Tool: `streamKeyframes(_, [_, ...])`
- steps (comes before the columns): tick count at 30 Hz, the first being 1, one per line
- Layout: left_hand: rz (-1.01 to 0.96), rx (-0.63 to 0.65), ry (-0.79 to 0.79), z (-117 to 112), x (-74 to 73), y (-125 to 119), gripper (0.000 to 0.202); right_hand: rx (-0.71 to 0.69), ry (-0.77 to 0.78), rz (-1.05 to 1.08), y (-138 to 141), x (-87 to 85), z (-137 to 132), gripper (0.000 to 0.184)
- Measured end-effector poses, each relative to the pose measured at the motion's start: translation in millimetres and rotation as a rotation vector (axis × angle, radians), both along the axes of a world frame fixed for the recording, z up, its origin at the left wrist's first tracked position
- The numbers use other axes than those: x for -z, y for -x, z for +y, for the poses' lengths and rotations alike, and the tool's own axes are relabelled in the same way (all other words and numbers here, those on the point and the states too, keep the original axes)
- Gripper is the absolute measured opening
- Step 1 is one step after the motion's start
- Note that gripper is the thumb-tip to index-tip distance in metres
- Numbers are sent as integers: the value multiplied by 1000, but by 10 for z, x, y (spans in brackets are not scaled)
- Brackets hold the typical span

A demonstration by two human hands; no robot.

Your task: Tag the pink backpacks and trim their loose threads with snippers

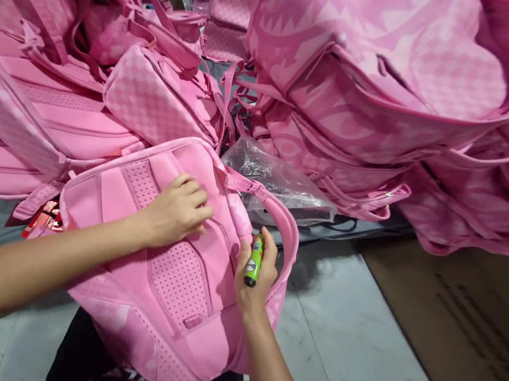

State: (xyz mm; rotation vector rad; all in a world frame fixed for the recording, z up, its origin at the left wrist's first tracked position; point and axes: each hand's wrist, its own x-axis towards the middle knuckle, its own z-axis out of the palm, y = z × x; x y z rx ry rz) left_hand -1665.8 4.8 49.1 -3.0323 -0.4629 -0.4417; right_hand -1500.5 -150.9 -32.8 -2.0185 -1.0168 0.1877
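Note:
A pink backpack (180, 282) lies back panel up on my lap, its perforated padding facing me. My left hand (176, 210) rests on the upper padding with its fingers curled and pressed down on the fabric. My right hand (256, 275) sits at the backpack's right edge, by the shoulder strap (285, 222), and is closed round a small green lighter (254, 260) held upright.
Heaps of pink backpacks (376, 74) rise behind and on both sides, with more (44, 103) at the left. A crumpled clear plastic bag (280, 178) lies just beyond the strap. Grey floor (354, 350) and brown cardboard (472, 318) spread out at the right.

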Motion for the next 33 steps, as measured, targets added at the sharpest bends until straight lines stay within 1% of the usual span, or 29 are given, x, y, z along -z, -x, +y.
streamKeyframes(2, [-85,-6,-50,-80,14,86,18,10,-20,45,9,27,-34,52])
streamKeyframes(4, [-129,-26,-46,-127,55,147,15,1,-86,104,8,14,-64,56])
streamKeyframes(6, [-146,-35,-10,-155,109,170,12,23,-195,106,1,-80,-81,57])
streamKeyframes(7, [-152,-36,7,-166,136,172,11,41,-235,96,-2,-162,-79,53])
streamKeyframes(8, [-160,-37,19,-176,160,171,11,44,-241,99,-3,-264,-65,47])
streamKeyframes(9, [-169,-38,26,-187,180,170,11,29,-214,129,-1,-377,-38,41])
streamKeyframes(11, [-193,-49,28,-211,210,173,12,-44,-104,268,3,-601,50,32])
streamKeyframes(13, [-222,-62,34,-235,234,189,13,-108,-7,420,-1,-756,155,32])
streamKeyframes(14, [-239,-66,40,-245,247,199,12,-118,15,481,-10,-793,200,34])
streamKeyframes(16, [-274,-67,54,-259,275,221,11,-116,39,564,-42,-783,257,39])
streamKeyframes(18, [-292,-61,61,-263,305,236,9,-95,42,627,-79,-696,264,42])
streamKeyframes(21, [-291,-60,67,-254,342,242,8,-60,8,698,-116,-544,228,43])
streamKeyframes(24, [-289,-65,75,-238,366,235,8,-77,-6,699,-119,-460,211,42])
streamKeyframes(29, [-289,-89,74,-222,392,213,11,-107,-37,701,-119,-399,243,44])
streamKeyframes(33, [-283,-105,74,-212,372,192,10,-124,-69,731,-132,-338,248,42])
